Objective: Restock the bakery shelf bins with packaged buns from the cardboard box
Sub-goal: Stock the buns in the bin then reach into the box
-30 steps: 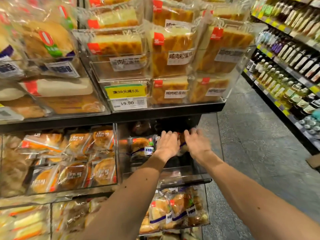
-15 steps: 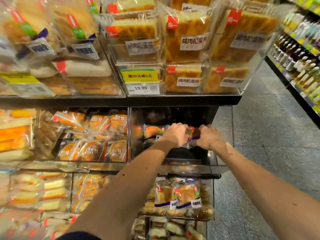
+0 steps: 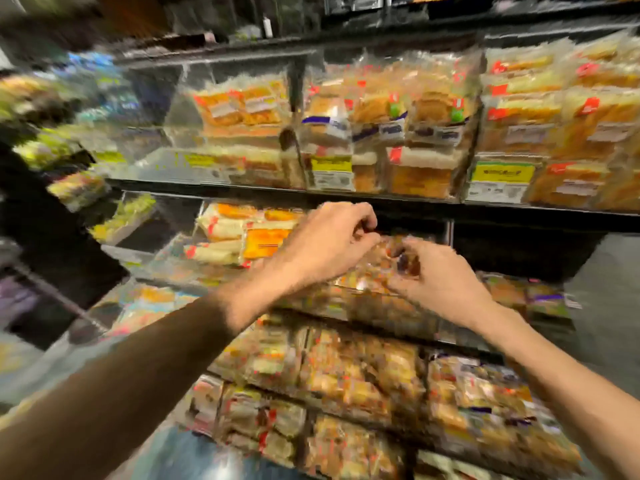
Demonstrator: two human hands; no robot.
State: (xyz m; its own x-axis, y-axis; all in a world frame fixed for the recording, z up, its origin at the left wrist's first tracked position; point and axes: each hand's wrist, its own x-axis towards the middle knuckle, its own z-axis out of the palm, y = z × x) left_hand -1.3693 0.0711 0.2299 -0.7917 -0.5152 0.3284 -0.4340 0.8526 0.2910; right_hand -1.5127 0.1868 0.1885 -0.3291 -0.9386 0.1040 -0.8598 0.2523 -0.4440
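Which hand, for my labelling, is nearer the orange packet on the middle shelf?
Left: left hand just right of the orange packet; right hand farther right, beyond it.

Shop: shelves (image 3: 381,199) of packaged bread (image 3: 426,112), yellow price tags (image 3: 498,173).

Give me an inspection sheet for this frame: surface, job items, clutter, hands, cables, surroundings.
Surface: black shelf tiers carrying clear bins; the frame is motion-blurred.
Job's things: one pack sits between the hands at the middle-tier bin. The other bins hold packed buns and cakes. The cardboard box is not in view.
Clutter: yellow tags on the upper bin fronts, unreadable.
Hands: the left hand has curled fingers at the pack's top edge, but its grip is too blurred to tell. The right hand pinches the pack.
Cables: nothing seen.
Surroundings: grey floor at right; a dark, blurred aisle at left.
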